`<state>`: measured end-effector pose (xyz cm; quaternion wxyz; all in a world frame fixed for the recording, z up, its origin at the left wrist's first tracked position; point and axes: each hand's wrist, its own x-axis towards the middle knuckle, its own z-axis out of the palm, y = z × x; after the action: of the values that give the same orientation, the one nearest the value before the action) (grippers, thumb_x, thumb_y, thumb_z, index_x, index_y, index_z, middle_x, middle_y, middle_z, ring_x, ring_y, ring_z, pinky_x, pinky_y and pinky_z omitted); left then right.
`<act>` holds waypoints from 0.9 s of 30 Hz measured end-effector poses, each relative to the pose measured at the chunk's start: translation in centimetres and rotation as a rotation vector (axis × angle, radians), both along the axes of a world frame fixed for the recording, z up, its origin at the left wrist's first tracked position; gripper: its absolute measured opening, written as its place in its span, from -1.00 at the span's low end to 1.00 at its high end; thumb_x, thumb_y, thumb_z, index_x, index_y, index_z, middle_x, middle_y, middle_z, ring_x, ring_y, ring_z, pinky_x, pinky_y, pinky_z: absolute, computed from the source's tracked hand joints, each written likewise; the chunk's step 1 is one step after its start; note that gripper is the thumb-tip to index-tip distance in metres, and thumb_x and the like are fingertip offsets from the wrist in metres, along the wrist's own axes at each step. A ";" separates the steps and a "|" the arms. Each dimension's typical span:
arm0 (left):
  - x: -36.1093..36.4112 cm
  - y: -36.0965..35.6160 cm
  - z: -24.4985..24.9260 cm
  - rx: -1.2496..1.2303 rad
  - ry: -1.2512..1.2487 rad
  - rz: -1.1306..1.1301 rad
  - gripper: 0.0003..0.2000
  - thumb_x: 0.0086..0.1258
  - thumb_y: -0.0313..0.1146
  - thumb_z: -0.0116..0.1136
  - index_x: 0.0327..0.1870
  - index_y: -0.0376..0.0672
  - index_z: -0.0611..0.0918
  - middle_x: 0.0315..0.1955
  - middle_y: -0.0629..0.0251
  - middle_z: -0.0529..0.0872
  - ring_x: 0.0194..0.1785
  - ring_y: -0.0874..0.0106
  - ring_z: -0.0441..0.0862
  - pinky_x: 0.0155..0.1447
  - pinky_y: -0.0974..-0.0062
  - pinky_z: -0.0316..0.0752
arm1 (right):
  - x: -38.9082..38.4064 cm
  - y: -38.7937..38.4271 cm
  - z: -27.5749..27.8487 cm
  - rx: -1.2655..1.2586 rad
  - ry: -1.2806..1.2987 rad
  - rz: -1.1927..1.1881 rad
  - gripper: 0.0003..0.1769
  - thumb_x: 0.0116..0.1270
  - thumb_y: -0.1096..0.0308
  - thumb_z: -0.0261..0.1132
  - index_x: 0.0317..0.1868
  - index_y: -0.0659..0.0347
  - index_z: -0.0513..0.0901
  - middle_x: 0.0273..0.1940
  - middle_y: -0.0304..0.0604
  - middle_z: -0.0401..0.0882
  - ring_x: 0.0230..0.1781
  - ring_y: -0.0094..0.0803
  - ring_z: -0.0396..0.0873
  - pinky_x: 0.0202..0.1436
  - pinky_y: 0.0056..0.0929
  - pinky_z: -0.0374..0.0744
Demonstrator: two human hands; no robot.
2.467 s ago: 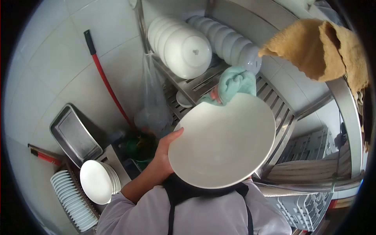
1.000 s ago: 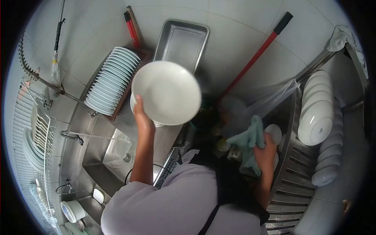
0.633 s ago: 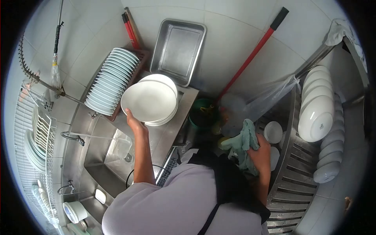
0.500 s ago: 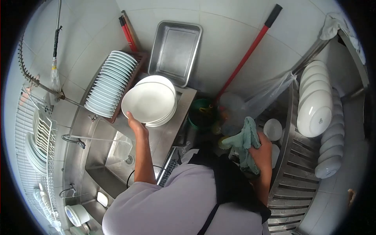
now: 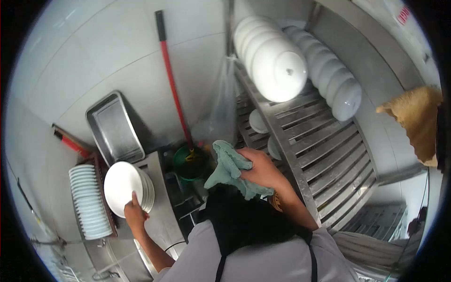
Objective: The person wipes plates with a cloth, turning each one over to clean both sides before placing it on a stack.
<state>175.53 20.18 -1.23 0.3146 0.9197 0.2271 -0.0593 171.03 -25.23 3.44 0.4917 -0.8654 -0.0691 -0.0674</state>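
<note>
White bowls [image 5: 120, 190] are stacked on the steel counter, at the left of the view. My left hand [image 5: 135, 217] grips the near rim of the top one, a digit lying over its inner face; the fingers beneath are partly hidden. Close in front of my black apron, my right hand [image 5: 260, 167] is closed around a crumpled green cloth [image 5: 229, 164]. The cloth hangs apart from the bowls.
A rack of upright plates [image 5: 89, 202] stands left of the bowls, with a steel tray [image 5: 115, 129] leaning behind. A red-handled pole [image 5: 174, 89] rises from a green bucket [image 5: 190, 164]. The slatted shelf [image 5: 329, 160] at right carries rows of white bowls [image 5: 277, 70].
My view has swung to the right, bringing more of the slatted shelf and a tan cloth into sight. My left hand stays at the bowls; the right still grips the green cloth.
</note>
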 end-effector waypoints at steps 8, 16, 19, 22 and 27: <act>11.9 -28.7 2.5 -0.676 -0.352 -0.850 -0.72 0.53 -0.19 0.23 -0.04 -0.25 0.71 -0.30 0.26 0.75 -0.24 0.46 0.65 -0.09 0.46 0.52 | -7.0 -3.4 -0.3 0.835 -0.057 -0.107 -0.30 0.10 0.34 0.52 0.28 0.34 0.55 0.06 -0.20 0.68 0.07 -0.37 0.63 0.21 -0.36 0.55; 20.6 -49.1 1.8 -0.969 -0.105 -0.796 -0.39 0.40 0.01 0.34 0.23 -0.38 0.56 0.00 0.07 0.72 0.02 0.35 0.69 0.09 0.41 0.59 | -24.0 -3.4 -4.5 1.305 -0.271 -0.822 -0.31 0.15 0.30 0.46 0.30 0.38 0.51 0.10 -0.14 0.64 0.11 -0.33 0.61 0.28 -0.33 0.52; 20.0 -51.0 1.1 -1.280 -0.151 -0.635 -0.44 0.39 -0.09 0.38 0.20 -0.39 0.57 0.05 0.06 0.71 0.09 0.32 0.68 0.15 0.39 0.56 | -30.3 0.0 -7.6 1.391 -0.327 -1.193 -0.31 0.16 0.30 0.45 0.30 0.38 0.51 0.11 -0.14 0.63 0.12 -0.32 0.60 0.28 -0.32 0.52; 20.7 -52.3 0.2 -1.553 -0.162 -0.610 -0.48 0.36 -0.18 0.44 0.20 -0.37 0.58 0.09 0.06 0.70 0.17 0.29 0.63 0.27 0.39 0.47 | -33.9 4.4 -10.2 1.457 -0.361 -1.517 -0.31 0.17 0.30 0.44 0.31 0.38 0.50 0.12 -0.13 0.63 0.12 -0.32 0.60 0.28 -0.30 0.52; 20.7 -53.5 2.1 -1.575 -0.231 -0.732 -0.47 0.35 -0.26 0.45 0.19 -0.47 0.57 0.08 0.02 0.68 0.16 0.30 0.62 0.28 0.37 0.46 | -33.7 7.3 -11.7 1.470 -0.424 -1.779 -0.31 0.18 0.29 0.42 0.31 0.37 0.49 0.13 -0.12 0.62 0.13 -0.31 0.60 0.28 -0.29 0.52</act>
<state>196.27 -33.30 0.82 0.8406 0.4503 -0.2225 -0.2026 137.37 -17.92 -8.28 0.6318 -0.0881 0.5350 -0.5540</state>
